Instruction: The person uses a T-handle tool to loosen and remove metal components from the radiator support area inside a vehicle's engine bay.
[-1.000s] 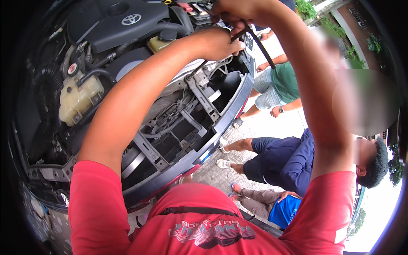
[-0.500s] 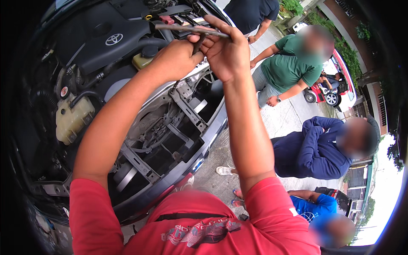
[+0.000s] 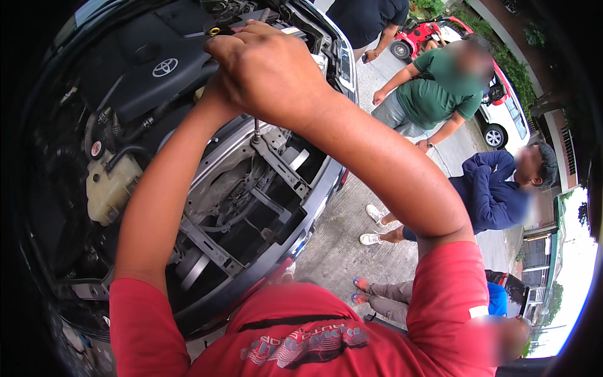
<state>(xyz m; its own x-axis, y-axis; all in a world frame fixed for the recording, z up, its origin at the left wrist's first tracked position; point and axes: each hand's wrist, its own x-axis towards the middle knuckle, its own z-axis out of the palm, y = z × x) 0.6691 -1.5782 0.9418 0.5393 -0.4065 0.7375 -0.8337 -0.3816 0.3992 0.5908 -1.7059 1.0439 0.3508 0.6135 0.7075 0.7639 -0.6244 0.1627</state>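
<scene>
A thin, dark metal tool shaft (image 3: 257, 129), round and upright like a screwdriver or extension bar, was seen coming out from under the right hand (image 3: 270, 72) and ending on the silver-grey metal radiator support bracket (image 3: 279, 160) at the front of the open engine bay. The shaft was judged to be stiff, light and hard, possibly slick if oily, and best taken at its upper end, where a handle was presumably hidden inside the fist, since only there could a turning force be given; the lower tip was judged liable to slip off its seat if the shaft were tilted. The right hand was clenched, knuckles upward, apparently closed on the top of that tool, though the grip itself was covered by the back of the hand. The left hand (image 3: 213, 78) was almost wholly hidden behind the right one, so whether it was closed or released could not be told; it lay pressed close against the right hand, above the black plastic engine cover (image 3: 151, 60). Both forearms were stretched forward and upward from the red short-sleeved shirt (image 3: 301, 339), the right one crossing over the bumper edge, the left one running over the engine bay near the cream translucent coolant reservoir (image 3: 110, 188). Other people were standing on the grey concrete pavement (image 3: 339, 251) to the right.
</scene>
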